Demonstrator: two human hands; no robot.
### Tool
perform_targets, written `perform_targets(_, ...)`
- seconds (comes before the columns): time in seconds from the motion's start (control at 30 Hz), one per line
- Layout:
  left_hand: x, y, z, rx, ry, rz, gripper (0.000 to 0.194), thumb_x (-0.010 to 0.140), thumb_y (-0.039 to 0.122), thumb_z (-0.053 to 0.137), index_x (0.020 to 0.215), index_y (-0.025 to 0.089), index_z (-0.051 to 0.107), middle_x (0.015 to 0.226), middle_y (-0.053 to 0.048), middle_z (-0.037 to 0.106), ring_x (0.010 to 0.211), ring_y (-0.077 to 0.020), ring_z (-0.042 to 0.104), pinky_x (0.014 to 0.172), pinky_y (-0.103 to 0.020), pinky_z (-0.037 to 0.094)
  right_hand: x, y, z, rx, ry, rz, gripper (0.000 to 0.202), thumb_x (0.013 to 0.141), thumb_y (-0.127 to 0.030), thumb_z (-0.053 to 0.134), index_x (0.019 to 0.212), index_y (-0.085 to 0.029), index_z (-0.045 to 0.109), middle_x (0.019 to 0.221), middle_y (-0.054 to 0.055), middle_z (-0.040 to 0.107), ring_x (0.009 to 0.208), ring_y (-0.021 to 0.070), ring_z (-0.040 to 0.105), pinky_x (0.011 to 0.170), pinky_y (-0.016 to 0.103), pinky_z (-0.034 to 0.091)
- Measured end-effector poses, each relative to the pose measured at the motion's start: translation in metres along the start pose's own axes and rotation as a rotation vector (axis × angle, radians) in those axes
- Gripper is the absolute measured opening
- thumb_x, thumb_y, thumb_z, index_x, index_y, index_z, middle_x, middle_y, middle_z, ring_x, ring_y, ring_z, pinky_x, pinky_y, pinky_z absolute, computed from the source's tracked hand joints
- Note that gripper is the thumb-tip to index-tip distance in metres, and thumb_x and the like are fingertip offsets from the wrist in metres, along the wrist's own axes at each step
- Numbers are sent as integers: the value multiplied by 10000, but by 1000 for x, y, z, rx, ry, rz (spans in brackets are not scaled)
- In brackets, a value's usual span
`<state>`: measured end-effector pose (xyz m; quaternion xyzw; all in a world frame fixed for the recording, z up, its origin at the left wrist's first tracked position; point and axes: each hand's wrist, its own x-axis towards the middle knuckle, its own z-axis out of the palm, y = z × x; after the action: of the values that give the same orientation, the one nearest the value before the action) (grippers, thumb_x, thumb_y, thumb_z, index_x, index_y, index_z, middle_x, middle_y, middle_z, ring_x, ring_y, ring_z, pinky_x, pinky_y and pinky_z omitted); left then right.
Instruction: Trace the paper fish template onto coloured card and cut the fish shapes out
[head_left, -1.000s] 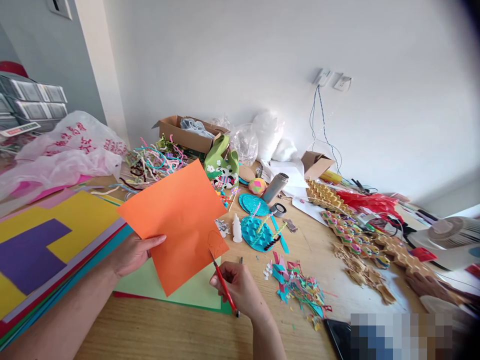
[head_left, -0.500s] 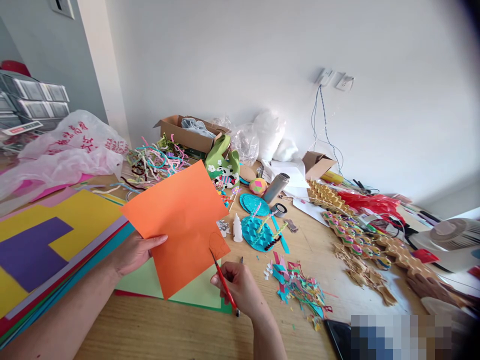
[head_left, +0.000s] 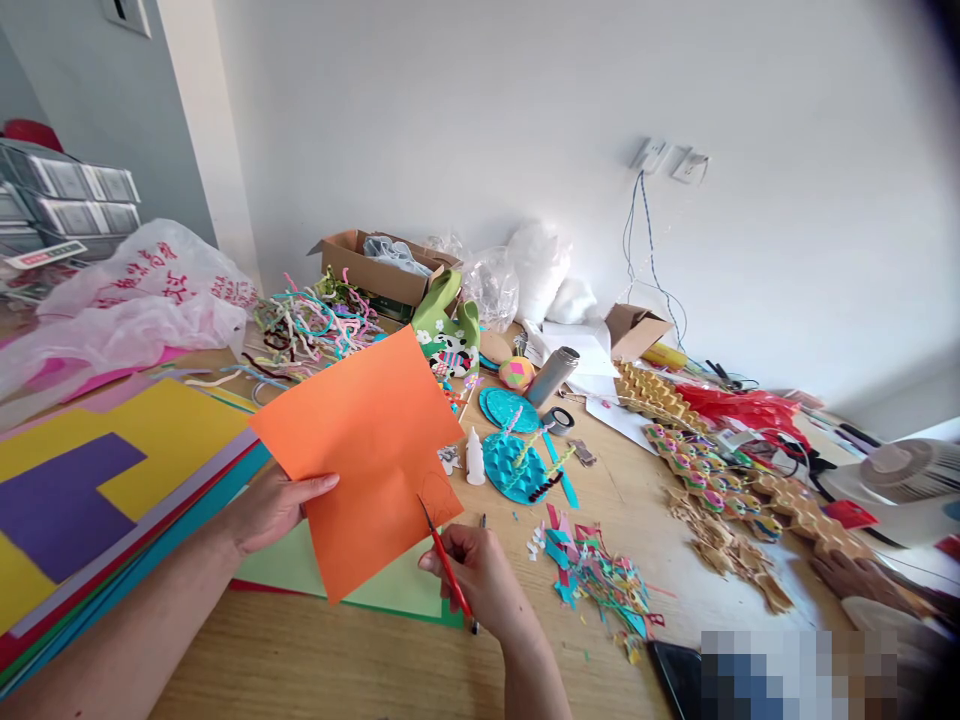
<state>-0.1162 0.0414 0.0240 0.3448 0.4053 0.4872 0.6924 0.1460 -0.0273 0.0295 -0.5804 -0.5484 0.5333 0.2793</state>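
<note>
My left hand (head_left: 289,505) grips the left side of an orange paper sheet (head_left: 367,440), thumb on top, and holds it tilted above the table. The sheet has a notch at its right edge. A curved outline is drawn near its lower right corner. My right hand (head_left: 480,575) is closed round slim red-handled scissors (head_left: 451,578), seen edge-on. Their thin dark tip lies against the sheet beside the drawn outline; whether the blades are apart cannot be made out. A dark pen-like stick (head_left: 475,627) shows partly behind my right hand. Light green paper (head_left: 390,585) lies beneath.
Coloured sheets (head_left: 187,420) are stacked at left. Paper scraps (head_left: 600,570), a glue bottle (head_left: 475,458), blue craft discs (head_left: 514,465) and a steel flask (head_left: 553,375) lie right. A phone (head_left: 675,675) is near the front edge; another person's hand (head_left: 847,575) rests far right.
The orange sheet and my left hand have shifted slightly right and down. The scissors' tip stays at the drawn outline, and my right hand has barely moved.
</note>
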Motion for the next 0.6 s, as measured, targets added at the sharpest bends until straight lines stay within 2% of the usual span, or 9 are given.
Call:
perform_targets(0.13, -2, 2, 3, -5, 16, -28, 671, 593, 260, 844, 1226, 234, 624, 1217, -87, 675, 1186, -339, 573, 1002, -444, 490, -1, -2, 0, 4, 1, -12, 470, 681, -570, 719, 615, -175, 472, 486, -54, 469, 400, 86, 488, 365, 178, 323)
perform_targets(0.37, -5, 4, 6, -23, -1, -62, 617, 613, 240, 831, 1199, 244, 635, 1245, -84, 660, 1191, -330, 571, 970, -419, 512, -3, -7, 1, 58, -47, 8, 464, 661, -563, 734, 635, -159, 507, 513, -44, 497, 415, 83, 497, 368, 176, 359)
perform_targets(0.6, -5, 3, 6, -32, -20, -72, 651, 646, 232, 812, 1260, 253, 596, 1252, -88, 655, 1184, -326, 578, 977, -426, 506, -5, -8, 1, 90, -58, 6, 465, 652, -552, 744, 637, -153, 506, 500, -45, 495, 401, 78, 487, 358, 168, 348)
